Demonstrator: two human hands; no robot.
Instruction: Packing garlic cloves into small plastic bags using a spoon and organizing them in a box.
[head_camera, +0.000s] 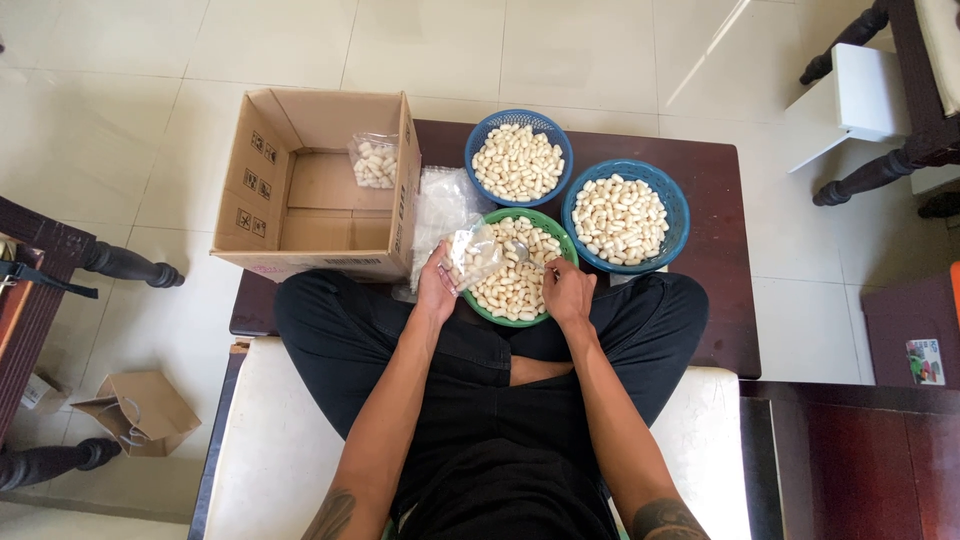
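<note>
My left hand (436, 284) holds a small clear plastic bag (473, 256) partly filled with white cocoon-like pieces, over the left side of a green basket (556, 232) full of the same pieces. My right hand (567, 291) grips the handle of a metal spoon (519, 248) whose bowl rests in the green basket beside the bag's mouth. I sit cross-legged in black trousers on a white cushion.
Two blue baskets (475, 145) (680, 205) of white pieces stand on the dark wooden table (715, 250). A stack of empty clear bags (437, 205) lies to the left. An open cardboard box (315, 190) holds one filled bag (374, 163). A paper bag (140, 410) sits on the floor.
</note>
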